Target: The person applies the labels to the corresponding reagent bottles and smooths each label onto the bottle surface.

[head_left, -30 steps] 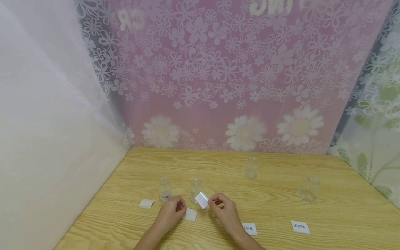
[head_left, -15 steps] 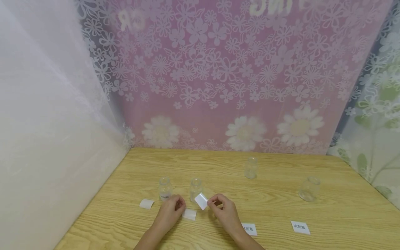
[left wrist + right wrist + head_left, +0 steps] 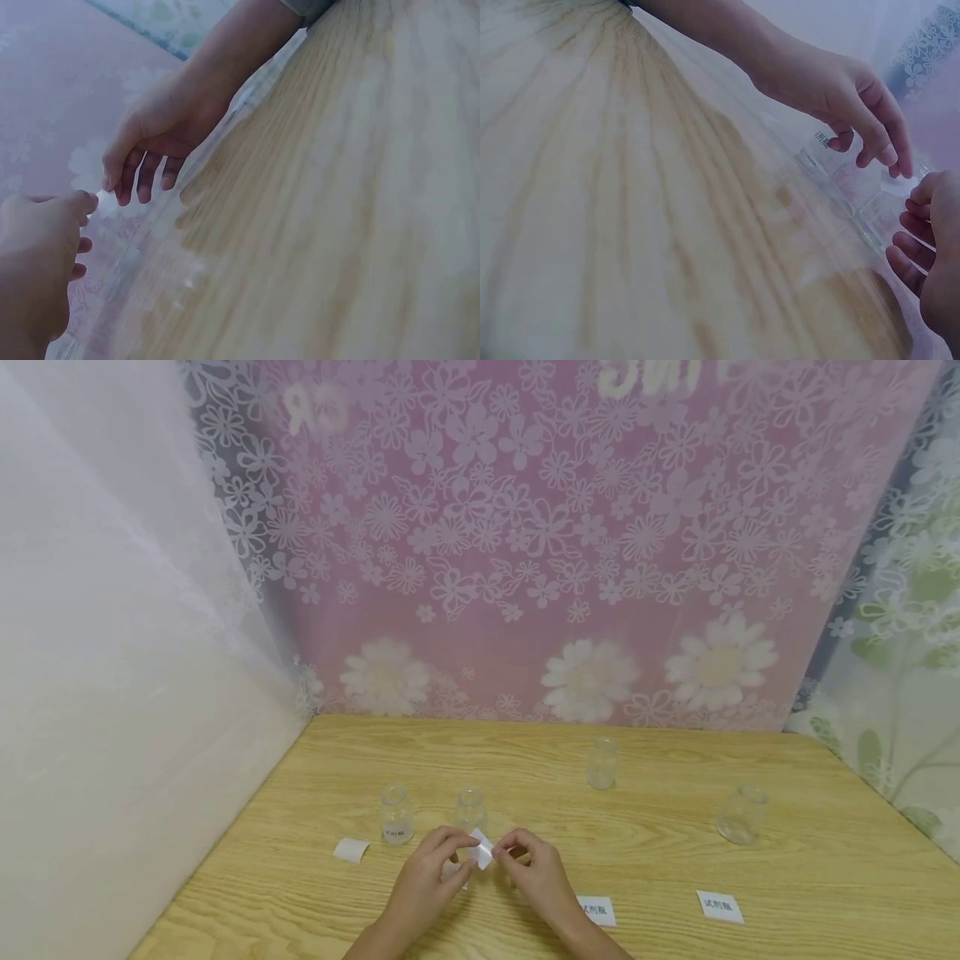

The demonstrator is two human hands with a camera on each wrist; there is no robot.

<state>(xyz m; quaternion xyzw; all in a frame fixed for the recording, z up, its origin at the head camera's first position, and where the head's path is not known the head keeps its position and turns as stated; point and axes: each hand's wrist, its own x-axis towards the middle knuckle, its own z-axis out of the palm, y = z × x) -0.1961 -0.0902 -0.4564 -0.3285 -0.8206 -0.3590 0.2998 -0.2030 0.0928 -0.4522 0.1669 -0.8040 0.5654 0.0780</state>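
Note:
My right hand [image 3: 538, 867] pinches one edge of a small white label [image 3: 482, 852] between thumb and index finger, above the table. My left hand [image 3: 426, 875] is at the label's other side, thumb and index finger spread apart, tips right at its edge. Both hands meet over the label in the left wrist view, where the right hand's [image 3: 169, 124] other fingers hang loosely. Just behind the label stands a clear glass bottle [image 3: 470, 806], its lower part hidden. Left of it is another glass bottle [image 3: 397, 810] with a printed label on its front.
A blank white paper piece [image 3: 352, 849] lies at the left; another is mostly hidden under my left hand. Printed labels [image 3: 720, 906] [image 3: 598, 910] lie at the right front. Farther back stand a slim glass bottle [image 3: 602, 764] and a wider glass jar [image 3: 742, 814] on the wooden table [image 3: 645, 843].
My left hand has moved right, from beside the paper piece to the label, and its thumb and index finger have spread. The right hand still holds the label, shifted slightly left.

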